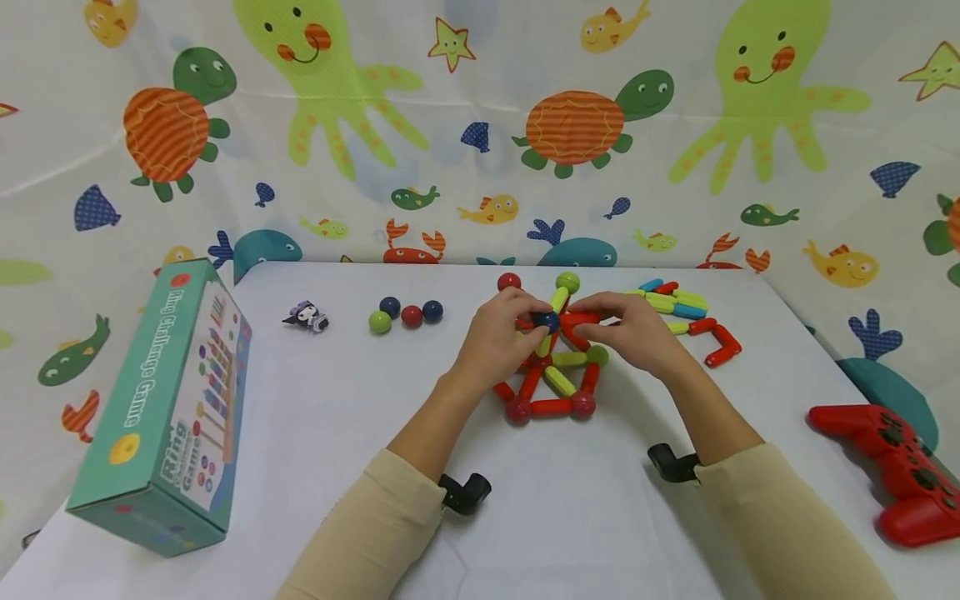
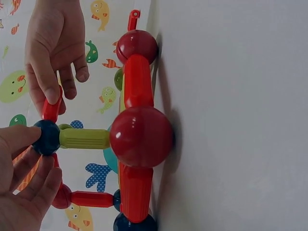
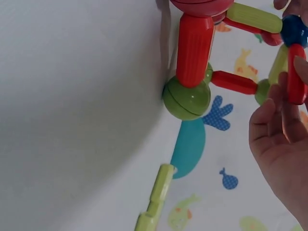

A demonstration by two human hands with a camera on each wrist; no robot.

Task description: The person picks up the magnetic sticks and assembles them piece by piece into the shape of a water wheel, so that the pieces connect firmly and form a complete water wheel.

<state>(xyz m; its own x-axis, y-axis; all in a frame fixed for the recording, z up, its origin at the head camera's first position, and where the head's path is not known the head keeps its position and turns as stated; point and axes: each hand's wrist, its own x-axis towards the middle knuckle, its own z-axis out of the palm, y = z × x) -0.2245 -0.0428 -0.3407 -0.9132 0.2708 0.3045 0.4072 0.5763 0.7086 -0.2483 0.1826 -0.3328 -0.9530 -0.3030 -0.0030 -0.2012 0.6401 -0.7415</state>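
A white counter before a sea-creature curtain.
The counter (image 1: 315,467) is covered in plain white cloth under soft, even light. Behind it, from 9 o'clock round to 3 o'clock, hangs a pale curtain (image 1: 480,208) printed with green octopuses, orange-shelled turtles, fish, starfish, crabs and teal whales.

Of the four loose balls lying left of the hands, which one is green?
The green ball, leftmost and nearest the camera; the other three are dark blue, red and dark blue.

my right hand (image 3: 284,159) at the frame's right, fingers (image 3: 297,72) on a red stick (image 3: 295,74) | stick meets blue ball (image 3: 294,30) | green ball (image 3: 186,98) rests on the tabletop (image 3: 72,106) under a thick red stick (image 3: 194,48)
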